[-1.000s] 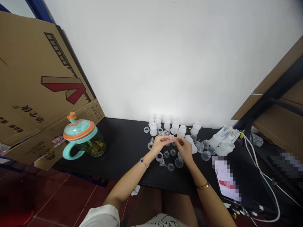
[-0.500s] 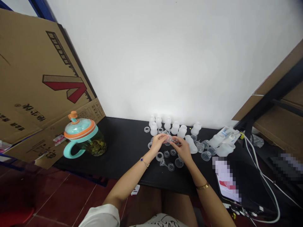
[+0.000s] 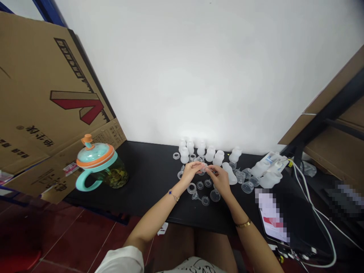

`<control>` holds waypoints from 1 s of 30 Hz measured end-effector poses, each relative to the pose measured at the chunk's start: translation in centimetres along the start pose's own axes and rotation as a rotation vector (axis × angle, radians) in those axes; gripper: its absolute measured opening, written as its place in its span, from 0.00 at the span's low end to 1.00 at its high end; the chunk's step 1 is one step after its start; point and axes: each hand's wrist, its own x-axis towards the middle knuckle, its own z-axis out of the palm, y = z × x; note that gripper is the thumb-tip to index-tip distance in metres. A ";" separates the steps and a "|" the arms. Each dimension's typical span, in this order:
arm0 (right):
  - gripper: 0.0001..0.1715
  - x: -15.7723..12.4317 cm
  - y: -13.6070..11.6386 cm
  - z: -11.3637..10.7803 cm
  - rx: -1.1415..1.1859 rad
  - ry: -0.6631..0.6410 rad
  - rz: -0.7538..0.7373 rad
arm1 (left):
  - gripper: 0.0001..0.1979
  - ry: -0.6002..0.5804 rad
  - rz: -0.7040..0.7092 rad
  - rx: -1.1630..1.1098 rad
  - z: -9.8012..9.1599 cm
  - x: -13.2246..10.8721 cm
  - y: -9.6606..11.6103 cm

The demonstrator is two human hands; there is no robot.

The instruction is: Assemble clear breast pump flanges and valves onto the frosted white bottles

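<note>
Both hands meet over the middle of the parts on the black table. My left hand [image 3: 192,171] pinches a small clear bottle part [image 3: 204,167], whose exact shape is partly covered by fingers. On its right side, the fingertips of my right hand [image 3: 219,177] close on the same part. Below the hands lie a clear ring [image 3: 192,188], small clear teat-like pieces [image 3: 205,200] and a round clear cap [image 3: 215,195]. Behind them stand several frosted white bottles [image 3: 210,153]; another bottle [image 3: 229,173] lies tilted beside my right hand.
A large teal-lidded jug [image 3: 98,163] stands on the table's left, by a cardboard box [image 3: 36,94]. At the right are clear cups [image 3: 247,187], more frosted bottles [image 3: 270,179], a phone [image 3: 273,218] and white cables [image 3: 308,197]. A white wall [image 3: 199,76] rises behind.
My right fingertips have shifted slightly against the clear part, which has turned a little between the hands. Everything on the table stays in place.
</note>
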 end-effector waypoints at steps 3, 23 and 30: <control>0.19 0.0 0.0 0.0 -0.014 -0.002 -0.007 | 0.22 -0.005 -0.006 0.008 0.0 0.0 0.1; 0.28 0.2 -0.1 0.0 0.157 -0.007 0.141 | 0.21 0.030 -0.037 -0.060 -0.1 0.0 0.3; 0.25 0.1 -0.2 -0.1 0.111 -0.008 0.085 | 0.22 0.031 -0.043 -0.066 -0.2 0.2 -0.1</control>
